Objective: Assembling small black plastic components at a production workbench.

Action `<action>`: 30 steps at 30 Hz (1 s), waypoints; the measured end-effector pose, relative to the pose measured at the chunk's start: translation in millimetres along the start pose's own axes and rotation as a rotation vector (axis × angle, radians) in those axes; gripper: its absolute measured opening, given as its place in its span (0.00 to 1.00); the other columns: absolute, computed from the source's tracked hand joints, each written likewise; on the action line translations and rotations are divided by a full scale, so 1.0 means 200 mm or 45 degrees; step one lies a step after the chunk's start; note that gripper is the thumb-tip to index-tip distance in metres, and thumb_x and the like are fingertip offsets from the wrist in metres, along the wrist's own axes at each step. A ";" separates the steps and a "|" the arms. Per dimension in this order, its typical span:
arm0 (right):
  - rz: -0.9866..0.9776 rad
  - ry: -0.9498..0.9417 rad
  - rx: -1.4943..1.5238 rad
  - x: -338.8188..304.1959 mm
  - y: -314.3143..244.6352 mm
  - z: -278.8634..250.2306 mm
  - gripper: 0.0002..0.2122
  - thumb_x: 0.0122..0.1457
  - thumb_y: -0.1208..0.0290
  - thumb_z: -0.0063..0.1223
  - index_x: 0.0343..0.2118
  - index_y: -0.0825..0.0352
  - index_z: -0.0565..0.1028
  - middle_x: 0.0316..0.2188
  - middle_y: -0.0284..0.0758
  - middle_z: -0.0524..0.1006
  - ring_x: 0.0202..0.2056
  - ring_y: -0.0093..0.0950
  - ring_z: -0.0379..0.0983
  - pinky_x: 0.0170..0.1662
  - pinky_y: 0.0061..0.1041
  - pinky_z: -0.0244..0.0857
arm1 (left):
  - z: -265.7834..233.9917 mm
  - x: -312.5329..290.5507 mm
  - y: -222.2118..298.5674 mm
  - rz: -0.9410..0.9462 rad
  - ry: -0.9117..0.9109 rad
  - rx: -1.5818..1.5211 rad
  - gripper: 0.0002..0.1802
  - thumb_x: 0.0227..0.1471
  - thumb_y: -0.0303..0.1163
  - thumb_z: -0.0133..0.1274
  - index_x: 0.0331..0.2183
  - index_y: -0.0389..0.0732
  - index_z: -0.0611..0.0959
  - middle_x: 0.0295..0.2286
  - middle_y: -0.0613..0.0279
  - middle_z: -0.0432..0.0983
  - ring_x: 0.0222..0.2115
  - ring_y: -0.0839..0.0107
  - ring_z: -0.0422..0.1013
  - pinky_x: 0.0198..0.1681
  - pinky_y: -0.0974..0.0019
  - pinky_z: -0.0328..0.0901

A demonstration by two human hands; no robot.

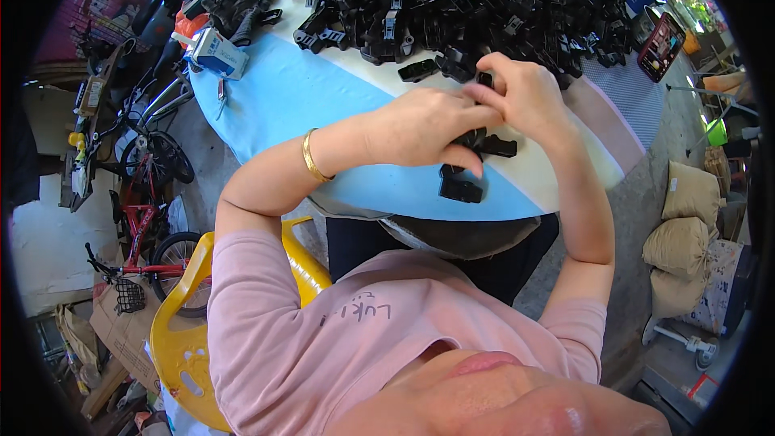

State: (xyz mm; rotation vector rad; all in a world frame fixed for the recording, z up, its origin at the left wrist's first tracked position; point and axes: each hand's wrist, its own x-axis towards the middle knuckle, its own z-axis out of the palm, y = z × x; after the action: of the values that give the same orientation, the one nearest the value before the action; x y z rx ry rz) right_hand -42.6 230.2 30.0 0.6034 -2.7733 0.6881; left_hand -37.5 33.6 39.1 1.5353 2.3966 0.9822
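Left hand [424,125] and right hand [523,97] both pinch black plastic clip [488,144] between them – above table [323,89]

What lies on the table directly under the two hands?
Under the left hand and right hand, black plastic parts lie on the table. The piece pinched between the fingers is mostly covered.

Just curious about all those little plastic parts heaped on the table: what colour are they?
Black, every one in the pile of small plastic parts, seen clearly in the head view.

blue-and-white table [307,97], black plastic clips [468,0], small box [216,52]
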 end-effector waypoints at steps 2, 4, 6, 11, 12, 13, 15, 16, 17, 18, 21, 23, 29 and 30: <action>-0.050 0.009 0.004 0.00 -0.02 0.01 0.13 0.48 0.66 0.60 0.34 0.65 0.73 0.16 0.38 0.72 0.17 0.33 0.69 0.23 0.28 0.63 | -0.02 0.01 -0.01 0.361 0.224 0.048 0.24 0.39 0.44 0.61 0.37 0.43 0.77 0.22 0.56 0.73 0.23 0.58 0.70 0.29 0.61 0.66; -0.049 -0.004 0.005 -0.01 -0.02 0.01 0.12 0.48 0.69 0.58 0.35 0.65 0.73 0.17 0.36 0.72 0.18 0.30 0.69 0.23 0.26 0.63 | -0.09 0.01 -0.05 0.073 0.378 0.097 0.18 0.40 0.43 0.62 0.29 0.39 0.79 0.22 0.56 0.71 0.22 0.61 0.69 0.27 0.64 0.65; -0.038 -0.017 0.006 -0.01 -0.01 0.00 0.12 0.49 0.71 0.57 0.37 0.66 0.72 0.18 0.35 0.72 0.18 0.26 0.69 0.24 0.24 0.63 | -0.20 0.04 -0.11 -0.350 0.613 0.388 0.16 0.41 0.41 0.61 0.25 0.37 0.79 0.22 0.56 0.71 0.22 0.62 0.69 0.26 0.65 0.65; 0.126 0.099 0.746 0.03 0.00 -0.01 0.13 0.53 0.77 0.52 0.43 0.69 0.69 0.22 0.27 0.70 0.25 0.14 0.66 0.27 0.15 0.63 | -0.35 -0.09 -0.41 -0.645 0.585 0.779 0.25 0.40 0.44 0.60 0.36 0.35 0.77 0.25 0.49 0.73 0.30 0.56 0.72 0.35 0.62 0.67; 0.156 0.083 0.929 0.03 0.01 -0.02 0.13 0.54 0.76 0.52 0.43 0.69 0.68 0.24 0.27 0.71 0.26 0.15 0.67 0.28 0.15 0.64 | -0.36 -0.08 -0.42 -0.663 0.442 0.625 0.22 0.41 0.40 0.60 0.36 0.35 0.77 0.26 0.51 0.74 0.30 0.59 0.72 0.35 0.64 0.66; 0.173 0.055 1.004 0.03 0.01 -0.02 0.12 0.56 0.76 0.51 0.43 0.69 0.68 0.27 0.27 0.72 0.28 0.15 0.68 0.30 0.16 0.66 | -0.37 -0.07 -0.42 -0.679 0.300 0.472 0.20 0.43 0.37 0.59 0.37 0.35 0.76 0.27 0.54 0.74 0.30 0.62 0.71 0.35 0.66 0.66; 0.214 0.085 1.093 0.04 0.00 -0.01 0.12 0.56 0.76 0.50 0.43 0.69 0.68 0.27 0.28 0.72 0.28 0.16 0.69 0.31 0.16 0.66 | -0.34 -0.06 -0.40 -0.640 0.365 0.416 0.21 0.41 0.35 0.60 0.38 0.34 0.75 0.26 0.52 0.74 0.30 0.60 0.72 0.36 0.64 0.66; 0.250 0.112 1.183 0.04 -0.01 -0.01 0.12 0.56 0.76 0.50 0.43 0.69 0.68 0.28 0.29 0.73 0.28 0.17 0.70 0.31 0.17 0.67 | -0.33 -0.06 -0.39 -0.604 0.432 0.361 0.23 0.40 0.33 0.60 0.39 0.32 0.74 0.26 0.50 0.74 0.30 0.57 0.73 0.37 0.63 0.67; 0.251 0.115 1.181 0.04 -0.01 0.00 0.12 0.56 0.76 0.50 0.43 0.69 0.68 0.28 0.29 0.73 0.28 0.17 0.70 0.31 0.17 0.67 | -0.32 -0.05 -0.37 -0.601 0.431 0.360 0.23 0.40 0.33 0.60 0.39 0.32 0.74 0.26 0.50 0.74 0.30 0.57 0.73 0.37 0.63 0.67; 0.249 0.146 1.296 0.04 0.00 0.01 0.12 0.57 0.74 0.50 0.43 0.69 0.69 0.28 0.30 0.73 0.29 0.18 0.70 0.32 0.17 0.68 | -0.31 -0.03 -0.36 -0.591 0.560 0.284 0.22 0.40 0.31 0.61 0.38 0.33 0.74 0.26 0.52 0.74 0.30 0.62 0.73 0.36 0.65 0.67; 0.222 0.186 1.497 0.03 -0.01 0.00 0.12 0.57 0.71 0.51 0.43 0.69 0.70 0.28 0.32 0.74 0.28 0.19 0.71 0.32 0.19 0.68 | -0.23 0.02 -0.31 -0.468 0.748 -0.161 0.20 0.41 0.28 0.61 0.38 0.34 0.72 0.28 0.57 0.74 0.29 0.71 0.72 0.35 0.70 0.67; 0.193 0.193 1.584 0.03 -0.02 -0.02 0.13 0.58 0.69 0.51 0.42 0.69 0.70 0.27 0.33 0.75 0.26 0.20 0.71 0.30 0.20 0.69 | -0.19 0.04 -0.22 -0.258 0.685 -0.805 0.19 0.44 0.23 0.59 0.39 0.36 0.70 0.33 0.63 0.71 0.31 0.79 0.70 0.35 0.75 0.67; 0.238 0.385 1.644 0.02 -0.09 0.01 0.13 0.59 0.64 0.48 0.41 0.69 0.70 0.23 0.34 0.74 0.18 0.19 0.68 0.22 0.19 0.66 | -0.06 0.08 -0.12 -0.205 0.620 -1.149 0.20 0.44 0.19 0.58 0.40 0.37 0.70 0.32 0.68 0.71 0.33 0.79 0.70 0.39 0.74 0.66; 0.300 0.364 1.680 0.02 -0.09 0.01 0.13 0.59 0.63 0.48 0.40 0.69 0.70 0.22 0.34 0.74 0.17 0.19 0.68 0.21 0.18 0.66 | -0.05 0.08 -0.12 -0.211 0.628 -1.106 0.19 0.44 0.19 0.58 0.40 0.37 0.70 0.32 0.68 0.72 0.33 0.80 0.70 0.39 0.74 0.66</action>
State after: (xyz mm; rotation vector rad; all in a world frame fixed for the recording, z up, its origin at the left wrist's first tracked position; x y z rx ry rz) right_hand -38.7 213.3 37.8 0.2808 -1.8041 2.4090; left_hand -68.7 35.7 36.9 0.8182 1.8108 2.1493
